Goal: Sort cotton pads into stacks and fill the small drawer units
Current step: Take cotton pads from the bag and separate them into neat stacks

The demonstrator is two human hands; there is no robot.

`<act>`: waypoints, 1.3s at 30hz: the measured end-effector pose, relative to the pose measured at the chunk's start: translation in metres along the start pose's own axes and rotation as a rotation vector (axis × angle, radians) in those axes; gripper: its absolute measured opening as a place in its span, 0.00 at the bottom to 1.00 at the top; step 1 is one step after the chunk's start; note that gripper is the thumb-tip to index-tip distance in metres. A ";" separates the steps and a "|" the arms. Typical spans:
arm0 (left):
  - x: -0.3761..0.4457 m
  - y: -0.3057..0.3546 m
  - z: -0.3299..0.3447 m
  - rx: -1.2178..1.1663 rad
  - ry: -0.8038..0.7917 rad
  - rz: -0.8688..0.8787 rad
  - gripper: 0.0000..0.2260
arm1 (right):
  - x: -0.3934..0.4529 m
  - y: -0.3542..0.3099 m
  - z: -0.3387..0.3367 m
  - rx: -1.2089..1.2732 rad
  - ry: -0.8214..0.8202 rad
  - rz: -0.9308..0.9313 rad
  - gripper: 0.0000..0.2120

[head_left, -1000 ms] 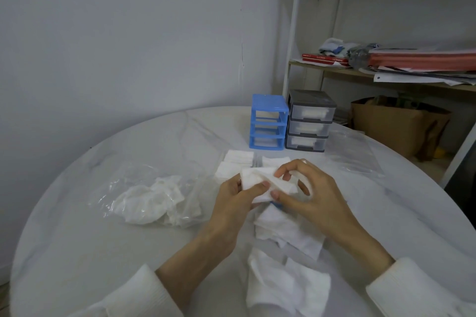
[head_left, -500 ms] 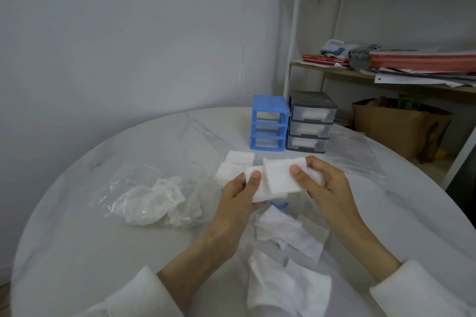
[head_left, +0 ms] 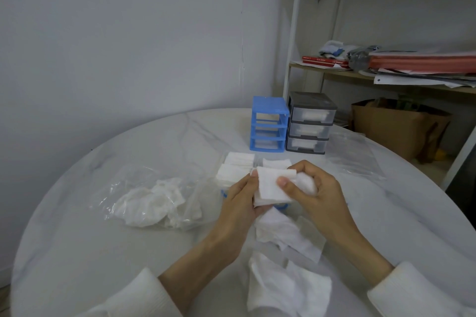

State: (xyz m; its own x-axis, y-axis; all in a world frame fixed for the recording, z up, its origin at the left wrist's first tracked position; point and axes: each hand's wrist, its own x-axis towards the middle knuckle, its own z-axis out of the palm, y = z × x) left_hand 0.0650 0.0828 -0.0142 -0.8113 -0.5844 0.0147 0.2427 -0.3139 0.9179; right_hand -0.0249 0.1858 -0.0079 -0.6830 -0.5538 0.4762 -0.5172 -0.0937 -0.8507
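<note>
Above the table's middle, my left hand and my right hand together hold a small stack of white cotton pads. My right thumb presses on the stack's top face; my left fingers curl under it. Neat pad stacks lie just behind my hands. Loose pads lie below them, and more lie near the front edge. A blue drawer unit and a grey drawer unit stand side by side at the back. The grey unit's drawers show white pads inside.
A clear plastic bag with crumpled white pads lies to the left on the round white table. An empty-looking clear bag lies at the right. Beyond the table, a shelf holds papers and books, with a brown paper bag below it.
My right hand laid a pad onto the stack held in my left hand and pressed it down. Both hands rose slightly and closed together around the stack.
</note>
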 end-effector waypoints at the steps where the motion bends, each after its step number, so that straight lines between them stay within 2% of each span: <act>1: 0.000 0.000 0.001 -0.016 0.002 -0.009 0.15 | 0.000 0.000 0.000 0.002 -0.003 -0.004 0.07; 6: -0.002 0.003 0.002 -0.109 -0.010 -0.039 0.13 | 0.000 0.000 -0.001 -0.005 -0.003 -0.009 0.09; 9: -0.002 0.002 0.001 -0.083 -0.051 -0.024 0.12 | -0.001 -0.003 0.000 -0.007 -0.015 -0.011 0.10; 13: -0.003 -0.001 0.000 0.028 -0.099 0.045 0.21 | -0.002 -0.006 -0.001 -0.025 -0.019 -0.029 0.09; 18: -0.003 -0.002 -0.001 0.065 -0.112 0.099 0.09 | -0.001 -0.004 -0.001 -0.074 -0.003 -0.049 0.07; 23: -0.002 -0.002 -0.001 0.099 -0.108 0.111 0.12 | 0.001 -0.002 -0.002 -0.088 0.055 -0.029 0.08; 28: -0.001 -0.001 -0.003 0.182 -0.042 0.161 0.13 | 0.003 0.000 -0.003 -0.058 0.094 -0.013 0.06; 34: 0.002 -0.001 -0.008 0.275 0.067 0.240 0.08 | 0.001 -0.007 -0.008 0.290 0.084 0.004 0.12; 39: 0.001 0.000 -0.007 0.394 0.146 0.375 0.07 | 0.003 -0.007 -0.009 0.261 0.038 -0.008 0.06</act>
State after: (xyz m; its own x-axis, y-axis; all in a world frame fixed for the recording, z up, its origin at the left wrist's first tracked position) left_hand 0.0682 0.0772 -0.0170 -0.6189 -0.7083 0.3396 0.2612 0.2222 0.9394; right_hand -0.0283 0.1920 0.0017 -0.7007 -0.5214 0.4870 -0.3755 -0.3109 -0.8731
